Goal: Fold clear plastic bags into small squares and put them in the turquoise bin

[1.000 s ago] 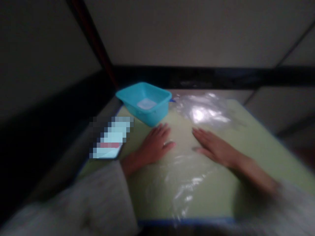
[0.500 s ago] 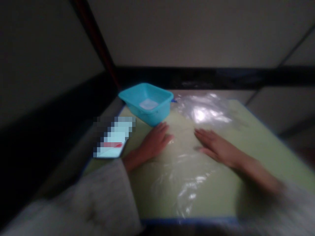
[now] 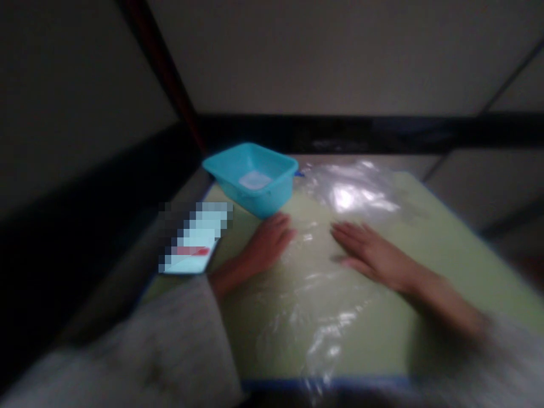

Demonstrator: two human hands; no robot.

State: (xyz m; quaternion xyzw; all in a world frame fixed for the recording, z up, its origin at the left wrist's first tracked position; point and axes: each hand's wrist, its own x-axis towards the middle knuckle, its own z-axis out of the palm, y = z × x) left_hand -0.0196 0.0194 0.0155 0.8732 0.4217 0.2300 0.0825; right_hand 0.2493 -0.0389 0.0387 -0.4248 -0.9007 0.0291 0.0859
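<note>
A clear plastic bag or sheet lies flat and wrinkled on the yellow-green tabletop, its lower end reaching over the front edge. My left hand rests on its left side, fingers stretched out, close to the near corner of a turquoise basin. Across from it my right hand lies palm down on the right side of the plastic, fingers extended. Neither hand grips anything. The picture is dim and blurred, so the outline of the plastic cannot be made out fully.
Behind my right hand a heap of shiny clear plastic lies at the back of the table. A phone-like device with a lit, pixelated screen sits at the left edge. Something white is inside the basin. Walls stand behind and to the left.
The right hand has shifted very slightly left. The wrinkles and reflections in the plastic between the hands have changed. The left hand stays almost in place.
</note>
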